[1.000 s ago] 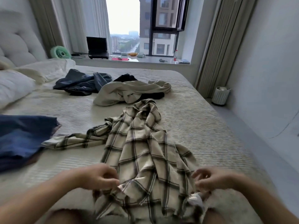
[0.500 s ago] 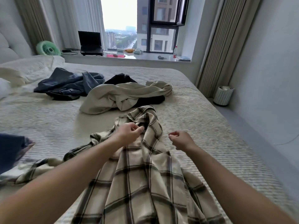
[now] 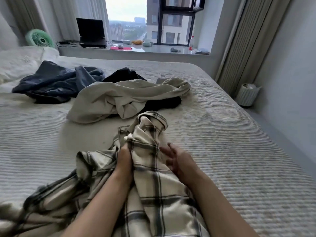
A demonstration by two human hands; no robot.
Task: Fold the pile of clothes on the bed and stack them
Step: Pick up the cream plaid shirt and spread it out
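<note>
plaid shirt (image 3: 153, 177) lies bunched on the bed (image 3: 222, 151), its lower part cut off by the frame. left hand (image 3: 124, 159) grips a fold, fingers buried in cloth. right hand (image 3: 176, 159), blurred, rests spread beside it.

Two bare forearms show, no sleeves, watch, rings or bands visible on them. The left hand (image 3: 124, 157) and right hand (image 3: 176, 159) are bare too, ungloved; the right one blurs.

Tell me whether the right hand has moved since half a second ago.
Yes. The right hand went left onto the plaid shirt, judged against the bed.
</note>
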